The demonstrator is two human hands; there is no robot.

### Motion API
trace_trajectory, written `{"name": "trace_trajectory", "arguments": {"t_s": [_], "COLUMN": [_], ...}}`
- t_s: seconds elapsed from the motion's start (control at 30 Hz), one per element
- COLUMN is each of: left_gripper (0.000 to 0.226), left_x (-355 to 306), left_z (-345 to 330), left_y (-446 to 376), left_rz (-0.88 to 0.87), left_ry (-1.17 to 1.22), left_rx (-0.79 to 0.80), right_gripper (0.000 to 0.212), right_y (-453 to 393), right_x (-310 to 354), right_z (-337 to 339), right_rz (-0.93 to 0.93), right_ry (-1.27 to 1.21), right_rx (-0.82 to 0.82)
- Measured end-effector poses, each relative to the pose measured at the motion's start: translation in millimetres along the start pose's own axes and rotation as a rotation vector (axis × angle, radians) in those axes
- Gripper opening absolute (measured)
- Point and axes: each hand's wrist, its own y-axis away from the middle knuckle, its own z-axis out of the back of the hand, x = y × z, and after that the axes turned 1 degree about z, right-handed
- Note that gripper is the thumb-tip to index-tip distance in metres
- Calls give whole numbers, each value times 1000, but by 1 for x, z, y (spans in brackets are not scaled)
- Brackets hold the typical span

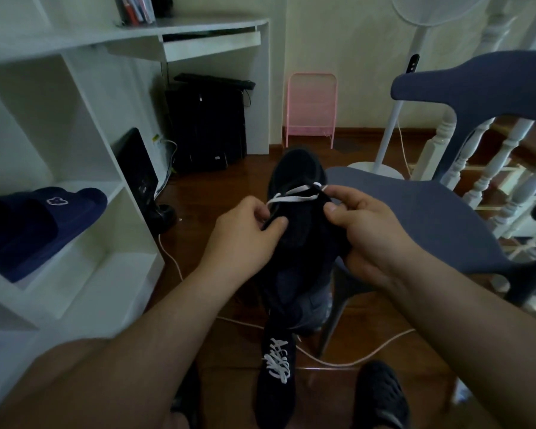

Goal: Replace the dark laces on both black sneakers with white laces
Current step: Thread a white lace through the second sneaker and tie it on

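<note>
sneaker (304, 218), black, held up in mid-air between both hands, toe pointing away, just left of a blue chair (415, 218). white lace (294, 196) crosses its lowest eyelets near the toe; upper eyelets bare, tongue showing dark.

left hand (248, 230): fingers curled, thumb and forefinger pinching the left end of the white lace at the sneaker's left edge. a short dark strip shows under the thumb; cannot tell what it is.

right hand (365, 230): curled round the sneaker's right side, fingertips pinching the lace's right end by the far eyelet.

second sneaker (276, 373) on the wooden floor (223, 181) below, between the forearms, white lace (277, 360) already threaded through it in several crossings.

around: white shelf (84, 168) at left with a navy slipper (41, 224) lying in one compartment; white surface (198, 29) behind, computer tower (208, 125) under it; pink rack (311, 109) against the wall; white fan stand (393, 119); white cable (353, 357) trailing over the floor; white stair balusters (492, 168) at right.
</note>
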Motion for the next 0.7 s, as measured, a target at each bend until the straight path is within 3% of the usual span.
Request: {"name": "trace_trajectory", "arguments": {"t_s": [0.2, 0.3, 0.37, 0.43, 0.53, 0.63, 0.7], "left_gripper": [12, 7, 11, 30, 42, 13, 17], "left_x": [9, 10, 10, 9, 8, 15, 21], "left_z": [4, 4, 3, 1, -5, -9, -13], "left_y": [-6, -7, -9, -8, -6, -13, -18], "left_rz": [-65, -67, -19, 55, 122, 195, 216], "left_ry": [59, 137, 320, 516, 589, 589, 590], "left_rx": [-153, -169, -116, 18, 152, 29, -48], "right_gripper": [19, 7, 4, 5, 12, 21, 26], "right_y": [-1, -2, -3, -5, -8, -12, -17], "right_x": [-3, -8, -11, -11, -8, -3, 4], "right_z": [1, 1, 1, 0, 2, 5, 10], "right_rz": [3, 103, 192, 229, 220, 171, 126], "right_ry": [119, 228, 294, 302, 297, 231, 135], "right_rx": [35, -4, -55, -90, -117, -104, -95]}}
